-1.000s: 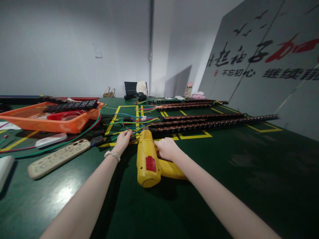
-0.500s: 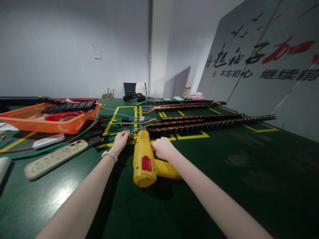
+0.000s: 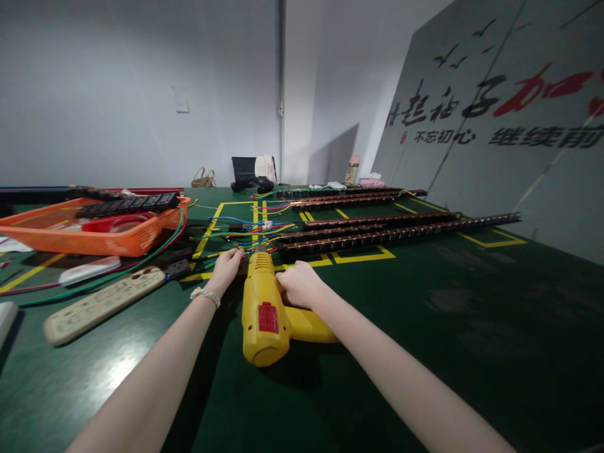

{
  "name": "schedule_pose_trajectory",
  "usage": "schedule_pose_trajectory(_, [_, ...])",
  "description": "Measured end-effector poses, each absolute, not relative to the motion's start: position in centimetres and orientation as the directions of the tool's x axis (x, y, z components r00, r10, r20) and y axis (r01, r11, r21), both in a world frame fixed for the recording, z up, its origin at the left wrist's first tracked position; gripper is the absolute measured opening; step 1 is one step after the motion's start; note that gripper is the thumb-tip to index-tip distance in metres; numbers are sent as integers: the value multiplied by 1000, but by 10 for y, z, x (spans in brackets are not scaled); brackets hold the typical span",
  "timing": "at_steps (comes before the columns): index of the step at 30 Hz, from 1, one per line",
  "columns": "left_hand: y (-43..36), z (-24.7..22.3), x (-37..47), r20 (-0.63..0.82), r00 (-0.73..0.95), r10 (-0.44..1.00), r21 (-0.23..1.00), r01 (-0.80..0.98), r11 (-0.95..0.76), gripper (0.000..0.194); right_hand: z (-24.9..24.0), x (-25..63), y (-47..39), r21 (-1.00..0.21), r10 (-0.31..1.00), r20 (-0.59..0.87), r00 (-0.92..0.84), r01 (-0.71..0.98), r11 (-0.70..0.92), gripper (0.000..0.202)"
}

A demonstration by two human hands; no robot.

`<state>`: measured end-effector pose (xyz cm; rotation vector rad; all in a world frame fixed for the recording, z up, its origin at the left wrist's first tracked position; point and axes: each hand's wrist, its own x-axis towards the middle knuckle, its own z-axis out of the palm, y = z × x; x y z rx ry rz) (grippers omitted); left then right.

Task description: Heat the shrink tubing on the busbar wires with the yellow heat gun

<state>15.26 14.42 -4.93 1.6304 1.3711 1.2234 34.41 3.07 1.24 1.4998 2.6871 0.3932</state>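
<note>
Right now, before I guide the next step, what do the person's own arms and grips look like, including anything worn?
Both the left forearm and right forearm show no sleeves. A pale, gathered band circles the left wrist; no band shows on the right wrist. The left grip and right grip have no gloves.

Your right hand [image 3: 301, 284] grips a yellow heat gun [image 3: 264, 296] over the green table [image 3: 495, 352], nozzle [image 3: 260, 248] pointing far. Just left of the nozzle, your left hand [image 3: 226, 268] meets coloured wires [image 3: 214, 235], its exact hold too small to tell. Farther left sit an orange basket [image 3: 134, 243] and, nearer you, a beige power strip [image 3: 106, 304]; long dark strips [image 3: 401, 236] run off right.
</note>
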Motion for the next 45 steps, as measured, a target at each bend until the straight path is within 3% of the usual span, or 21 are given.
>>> schedule_pose_trajectory(8, [140, -45, 150, 314, 22, 949, 868, 399, -296, 35, 11, 323, 31, 232, 809, 96, -580, 804, 548, 20])
schedule_pose_trajectory(26, [146, -52, 152, 275, 8, 961, 909, 323, -263, 37, 11, 355, 32, 245, 837, 106, -536, 830, 501, 20])
schedule_pose_trajectory(45, [144, -51, 153, 283, 18, 959, 874, 408, -265, 30, 15, 364, 32, 282, 865, 95, -492, 847, 451, 19])
